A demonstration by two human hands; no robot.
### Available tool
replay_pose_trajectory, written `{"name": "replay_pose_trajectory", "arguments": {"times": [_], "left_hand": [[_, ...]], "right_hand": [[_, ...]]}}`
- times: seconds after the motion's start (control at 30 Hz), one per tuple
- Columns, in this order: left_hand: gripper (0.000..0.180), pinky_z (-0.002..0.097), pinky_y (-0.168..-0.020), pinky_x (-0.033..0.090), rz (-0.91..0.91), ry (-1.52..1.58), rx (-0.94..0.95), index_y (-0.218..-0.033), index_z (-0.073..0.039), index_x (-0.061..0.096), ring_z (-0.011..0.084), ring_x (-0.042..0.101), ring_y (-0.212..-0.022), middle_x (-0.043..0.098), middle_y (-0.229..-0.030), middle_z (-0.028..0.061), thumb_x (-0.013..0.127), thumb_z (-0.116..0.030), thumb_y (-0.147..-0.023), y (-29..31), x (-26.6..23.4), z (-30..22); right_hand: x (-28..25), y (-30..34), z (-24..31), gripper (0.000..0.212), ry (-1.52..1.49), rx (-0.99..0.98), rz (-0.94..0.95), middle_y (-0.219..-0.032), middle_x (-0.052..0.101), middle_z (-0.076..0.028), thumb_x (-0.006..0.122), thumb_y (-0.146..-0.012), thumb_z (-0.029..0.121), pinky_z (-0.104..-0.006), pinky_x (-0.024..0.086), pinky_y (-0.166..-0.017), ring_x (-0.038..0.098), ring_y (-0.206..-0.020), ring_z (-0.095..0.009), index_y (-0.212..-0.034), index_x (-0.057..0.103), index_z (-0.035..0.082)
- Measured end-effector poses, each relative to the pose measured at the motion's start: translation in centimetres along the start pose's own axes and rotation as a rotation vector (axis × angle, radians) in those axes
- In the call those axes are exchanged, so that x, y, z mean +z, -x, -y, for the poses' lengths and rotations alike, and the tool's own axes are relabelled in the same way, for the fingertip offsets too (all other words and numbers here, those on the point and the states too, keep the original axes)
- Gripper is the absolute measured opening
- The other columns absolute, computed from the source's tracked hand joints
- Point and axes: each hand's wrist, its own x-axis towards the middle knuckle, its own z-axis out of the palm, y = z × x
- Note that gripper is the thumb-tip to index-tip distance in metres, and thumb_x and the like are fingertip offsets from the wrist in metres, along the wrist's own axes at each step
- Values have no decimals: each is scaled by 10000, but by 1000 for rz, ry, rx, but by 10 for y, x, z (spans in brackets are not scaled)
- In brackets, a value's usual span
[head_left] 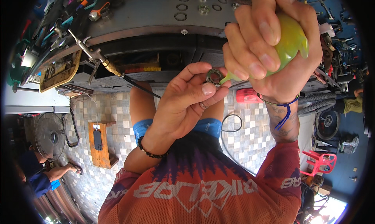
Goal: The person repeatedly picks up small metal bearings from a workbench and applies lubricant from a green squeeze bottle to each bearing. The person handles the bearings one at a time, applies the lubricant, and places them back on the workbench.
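My left hand (185, 99) holds a small metal ring (209, 74), while my right hand (258, 46) grips a green bottle (291, 38), nozzle (227, 77) near the ring.

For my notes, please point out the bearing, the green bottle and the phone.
Bearing (209, 75), head view: left side of its ring.
Green bottle (290, 42), head view: middle of its body.
Phone (98, 140), head view: middle of its upper face.
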Motion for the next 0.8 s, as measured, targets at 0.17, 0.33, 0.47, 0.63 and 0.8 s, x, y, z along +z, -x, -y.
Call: {"name": "replay_pose_trajectory", "arguments": {"times": [0.17,0.33,0.47,0.63,0.8], "left_hand": [[352,391,-1085,546,-29,-20,-4,-1287,-40,560,285,638,-1236,610,-1338,183,623,72,-959,0,3,1],[348,383,-1079,547,-79,-80,-1,-1253,-50,570,265,640,-1217,609,-1330,163,650,79,-940,-1,4,2],[345,383,-1081,545,-85,-101,18,-1230,-56,574,247,635,-1214,611,-1322,149,658,89,-928,-1,5,3],[348,389,-1089,539,-96,-95,16,-1218,-59,576,226,626,-1220,613,-1323,141,661,99,-920,-2,7,4],[351,391,-1093,536,-90,-105,38,-1215,-58,575,217,623,-1224,620,-1315,136,657,107,-917,-3,6,5]], "right_hand": [[-12,1,3,462,171,-39,208,-533,398,-12,256,-1065,352,-321,369,-439,376,-431,-148,-726,447,102],[-11,4,1,460,174,-44,147,-526,387,-8,271,-1062,355,-318,344,-414,372,-424,-142,-725,450,98],[-13,5,2,466,209,-33,90,-520,379,-9,276,-1063,361,-314,324,-397,363,-415,-142,-724,450,93],[-13,6,4,472,205,-35,86,-515,374,-14,277,-1064,364,-314,311,-387,354,-407,-144,-721,446,89],[-12,6,2,479,192,-57,69,-507,367,-16,280,-1064,370,-310,293,-375,344,-402,-144,-713,444,87]]}}
